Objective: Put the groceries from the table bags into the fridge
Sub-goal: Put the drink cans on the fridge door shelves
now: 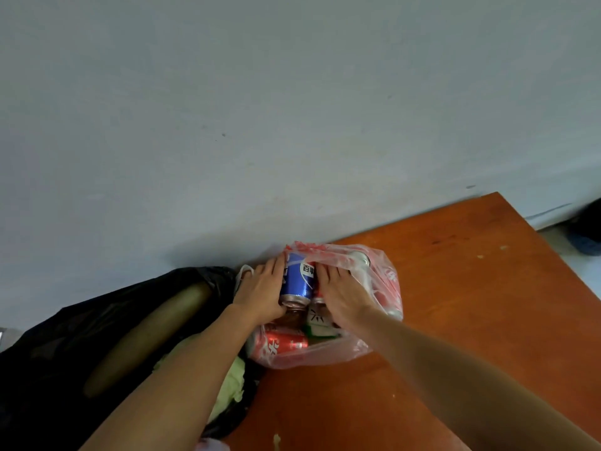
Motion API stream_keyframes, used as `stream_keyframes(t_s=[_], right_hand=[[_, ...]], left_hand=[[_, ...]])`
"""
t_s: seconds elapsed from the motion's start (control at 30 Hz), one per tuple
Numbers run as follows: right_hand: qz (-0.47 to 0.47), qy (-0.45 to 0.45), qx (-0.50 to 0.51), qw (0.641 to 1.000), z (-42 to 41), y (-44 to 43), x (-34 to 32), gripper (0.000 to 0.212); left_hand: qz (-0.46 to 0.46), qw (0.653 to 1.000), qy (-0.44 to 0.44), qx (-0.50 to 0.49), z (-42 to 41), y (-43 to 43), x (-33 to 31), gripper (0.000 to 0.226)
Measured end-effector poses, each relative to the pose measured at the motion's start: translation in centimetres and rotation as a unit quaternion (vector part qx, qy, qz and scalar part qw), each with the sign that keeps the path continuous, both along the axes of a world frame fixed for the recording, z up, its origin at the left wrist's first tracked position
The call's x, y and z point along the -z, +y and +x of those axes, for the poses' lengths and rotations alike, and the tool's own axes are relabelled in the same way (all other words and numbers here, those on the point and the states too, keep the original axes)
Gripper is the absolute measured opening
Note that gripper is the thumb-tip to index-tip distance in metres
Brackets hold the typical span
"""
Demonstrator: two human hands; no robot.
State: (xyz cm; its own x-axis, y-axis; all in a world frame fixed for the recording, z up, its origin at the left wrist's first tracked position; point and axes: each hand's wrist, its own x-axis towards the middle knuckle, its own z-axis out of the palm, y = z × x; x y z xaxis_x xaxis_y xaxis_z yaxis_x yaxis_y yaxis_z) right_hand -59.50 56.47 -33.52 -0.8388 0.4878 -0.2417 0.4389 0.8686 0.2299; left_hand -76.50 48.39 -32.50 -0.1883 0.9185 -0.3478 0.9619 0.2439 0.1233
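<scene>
Head view: how many bags on the orange wooden worktop [455,320]?
— Two. One crumpled black plastic bag [81,336] on the left, one translucent pink plastic bag [325,358] just beside it.
— And cans?
— One blue metal drinks can [297,281] at the pink bag's mouth, with at least two red metal cans [283,345] inside the bag; the plastic hides any others.
— Grips?
— Two. The left grip [263,292] wraps the blue can, and the right grip [341,294] lies straight-fingered against its other side.
</scene>
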Motion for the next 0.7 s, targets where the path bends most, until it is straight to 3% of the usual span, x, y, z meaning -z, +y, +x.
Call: stream_keyframes(t_s=[0.2,0.33,0.53,0.7], right_hand=[[-0.133,0.065,0.07,0.987,0.2,0.5,-1.3,0.089],[-0.151,0.084,0.038,0.984,2.4,1.4,-2.1,0.069],[-0.174,0.108,0.029,0.978,3.9,1.9,-2.6,0.062],[-0.196,0.144,0.036,0.969,3.9,2.9,-3.7,0.051]], left_hand=[[0.01,1.0,0.023,0.014,0.0,-0.3,-0.9,0.108],[0.051,0.998,0.028,0.027,0.6,-1.1,-1.8,0.094],[0.121,0.991,0.044,0.02,2.4,-2.0,-4.4,0.055],[0.114,0.99,0.077,0.024,3.7,-1.8,-7.3,0.04]])
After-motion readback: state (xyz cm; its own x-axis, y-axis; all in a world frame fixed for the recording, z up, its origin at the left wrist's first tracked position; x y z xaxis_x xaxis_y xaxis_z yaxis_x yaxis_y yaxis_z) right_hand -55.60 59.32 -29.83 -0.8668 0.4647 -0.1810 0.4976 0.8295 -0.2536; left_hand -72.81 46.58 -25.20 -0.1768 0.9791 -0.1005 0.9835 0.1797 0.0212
